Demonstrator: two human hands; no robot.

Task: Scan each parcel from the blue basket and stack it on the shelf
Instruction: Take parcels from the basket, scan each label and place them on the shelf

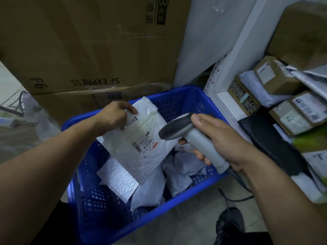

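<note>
White labelled parcel [139, 140] tilted above blue basket [178, 96], more wrapped parcels [178, 174] inside

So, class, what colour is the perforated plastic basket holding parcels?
Blue: the perforated plastic basket, head view.

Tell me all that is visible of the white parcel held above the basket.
The white parcel is a flat, wrinkled plastic bag with a printed label and barcode facing up. It is tilted over the blue basket. The left hand pinches its upper corner; the scanner in the right hand points at it.
</note>
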